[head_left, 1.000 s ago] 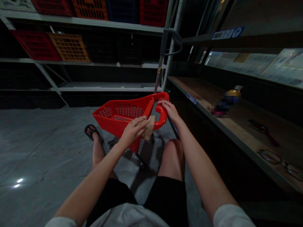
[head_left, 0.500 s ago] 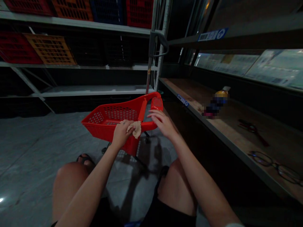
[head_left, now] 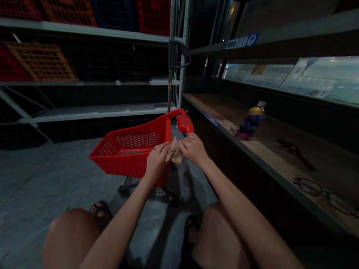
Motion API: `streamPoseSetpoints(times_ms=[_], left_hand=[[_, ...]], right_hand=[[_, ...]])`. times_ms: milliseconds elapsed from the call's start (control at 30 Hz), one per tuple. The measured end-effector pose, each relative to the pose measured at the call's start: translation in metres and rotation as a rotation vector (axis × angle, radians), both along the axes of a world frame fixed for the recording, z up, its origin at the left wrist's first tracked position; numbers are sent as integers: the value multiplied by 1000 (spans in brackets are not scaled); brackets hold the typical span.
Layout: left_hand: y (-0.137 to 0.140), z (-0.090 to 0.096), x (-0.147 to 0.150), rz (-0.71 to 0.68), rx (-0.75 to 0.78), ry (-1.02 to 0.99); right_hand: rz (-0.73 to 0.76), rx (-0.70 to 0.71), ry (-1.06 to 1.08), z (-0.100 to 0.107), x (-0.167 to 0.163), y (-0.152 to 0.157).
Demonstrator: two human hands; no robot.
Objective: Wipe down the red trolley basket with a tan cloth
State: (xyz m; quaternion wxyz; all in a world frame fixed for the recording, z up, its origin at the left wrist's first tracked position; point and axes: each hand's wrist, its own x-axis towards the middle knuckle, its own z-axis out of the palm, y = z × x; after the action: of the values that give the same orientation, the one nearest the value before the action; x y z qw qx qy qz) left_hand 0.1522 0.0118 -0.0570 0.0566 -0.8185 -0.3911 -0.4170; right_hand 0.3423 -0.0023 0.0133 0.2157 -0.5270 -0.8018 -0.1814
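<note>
A red plastic shopping cart stands in front of my knees, its basket walls pierced with holes. My left hand is closed on a crumpled beige cloth, which lies against the handle end of the cart. Curled over the cart's red handle, my right hand is just right of the cloth. Its fingertips are close to the cloth; I cannot tell whether they touch it. Part of the handle is hidden behind both hands.
To the right, a wooden shelf carries a blurred bottle, a red-handled tool and eyeglasses. Metal racks with plastic crates line the back. A grey-handled pole stands behind the cart.
My right hand has gone from hovering with loose fingers to gripping the handle. My left hand and the cloth have shifted right along the cart, toward it. The view has turned slightly.
</note>
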Motion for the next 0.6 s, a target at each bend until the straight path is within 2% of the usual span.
streamPoseSetpoints(times_ms=[167,267,367,433,500,567,600], left_hand=[[22,-49,-87,108,-43,-32],[25,-57,-119,117,-37,-58],[14,-40,-101,16,38,-105],[5,-22,-66,-83,86,-68],[-1,-8,-29,-231,244,9],[-3,-8,-1,-247,349,34],[-3,-14,7,-222,375,40]], right_hand=[[101,198,165,-23,8,3],[211,226,331,-28,7,-5],[291,236,500,-31,3,-14],[314,247,574,-33,0,-18],[305,260,602,-35,0,-18],[298,273,586,-38,2,-17],[302,276,567,-39,3,-16]])
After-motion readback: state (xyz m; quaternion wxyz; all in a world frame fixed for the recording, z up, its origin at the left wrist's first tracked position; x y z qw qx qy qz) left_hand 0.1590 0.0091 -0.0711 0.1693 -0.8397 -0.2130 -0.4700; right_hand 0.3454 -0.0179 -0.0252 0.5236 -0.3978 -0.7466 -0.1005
